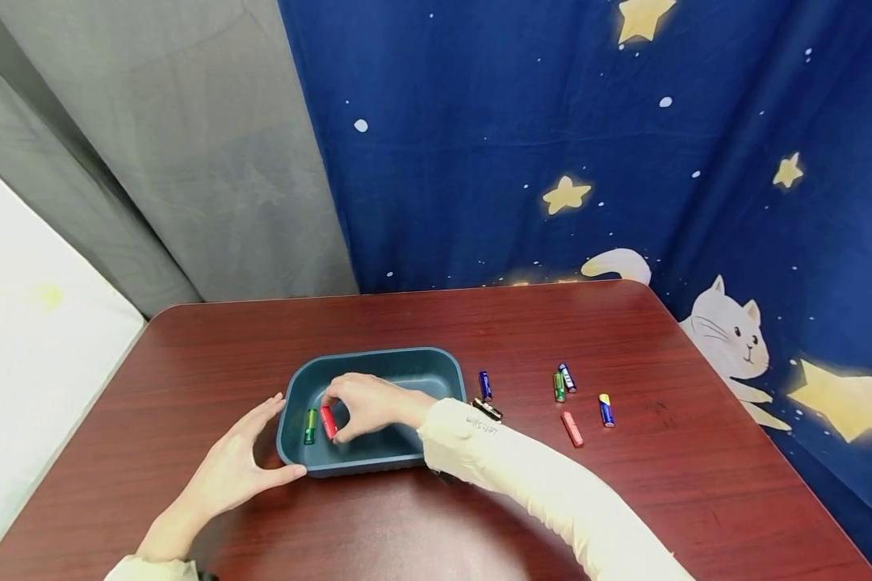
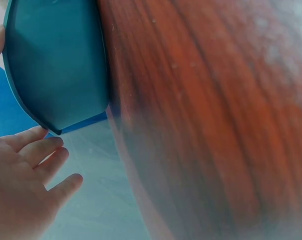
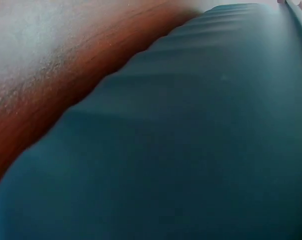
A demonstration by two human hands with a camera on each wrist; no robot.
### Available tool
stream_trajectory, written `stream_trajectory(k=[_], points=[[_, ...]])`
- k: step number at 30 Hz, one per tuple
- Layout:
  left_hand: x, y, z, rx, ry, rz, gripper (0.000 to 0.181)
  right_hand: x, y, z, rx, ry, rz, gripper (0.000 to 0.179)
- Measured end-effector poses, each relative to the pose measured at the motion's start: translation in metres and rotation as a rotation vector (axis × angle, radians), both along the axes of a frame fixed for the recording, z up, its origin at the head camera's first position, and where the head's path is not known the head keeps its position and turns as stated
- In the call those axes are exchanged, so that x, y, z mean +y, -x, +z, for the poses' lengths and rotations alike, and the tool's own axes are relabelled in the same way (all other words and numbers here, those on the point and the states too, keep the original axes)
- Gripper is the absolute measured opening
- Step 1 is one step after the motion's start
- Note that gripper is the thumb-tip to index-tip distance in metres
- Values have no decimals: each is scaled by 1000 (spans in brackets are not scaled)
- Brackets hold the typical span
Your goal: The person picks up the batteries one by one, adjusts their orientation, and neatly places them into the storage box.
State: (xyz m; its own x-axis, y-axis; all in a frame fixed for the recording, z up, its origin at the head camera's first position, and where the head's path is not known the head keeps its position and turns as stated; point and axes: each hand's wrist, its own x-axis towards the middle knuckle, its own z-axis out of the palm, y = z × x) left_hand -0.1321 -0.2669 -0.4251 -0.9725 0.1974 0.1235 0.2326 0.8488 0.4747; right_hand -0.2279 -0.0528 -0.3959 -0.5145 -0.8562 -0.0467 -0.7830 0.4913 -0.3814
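A teal plastic tray (image 1: 400, 463) lies on the table. Inside its left end, my right hand (image 1: 369, 405) pinches a red battery (image 1: 329, 423) between thumb and fingers. Just left of that, a green battery (image 1: 310, 426) lies on the tray floor. My left hand (image 1: 225, 468) rests against the tray's left side, thumb and fingers spread and straight along the rim. In the left wrist view, the fingertips of the left hand (image 2: 26, 175) meet the corner of the tray (image 2: 56, 65). Only the outer wall of the tray (image 3: 180, 140) fills the right wrist view; the right hand is hidden there.
Right of the tray lie a dark blue battery (image 1: 485, 386) and a black one (image 1: 488, 410), partly beside the sleeve. Farther right are a green battery (image 1: 559, 386), a blue-and-white one (image 1: 568, 378), a pinkish-red one (image 1: 572, 429) and a blue-and-yellow one (image 1: 606, 410). Curtains hang behind the table (image 1: 262, 331).
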Motion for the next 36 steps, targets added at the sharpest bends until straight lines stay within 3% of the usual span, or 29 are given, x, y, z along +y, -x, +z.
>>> stream_trajectory(k=[11, 17, 30, 36], points=[[0, -2, 1, 30, -20, -18, 96, -21, -1, -21, 93, -40, -107, 43], [0, -3, 2, 45, -18, -25, 95, -25, 0, -29, 99, -46, -146, 43], [0, -3, 3, 41, -20, -25, 95, -30, 0, -31, 124, -56, -168, 47], [0, -4, 2, 36, -14, -16, 95, -22, 1, -26, 63, -41, -168, 56]])
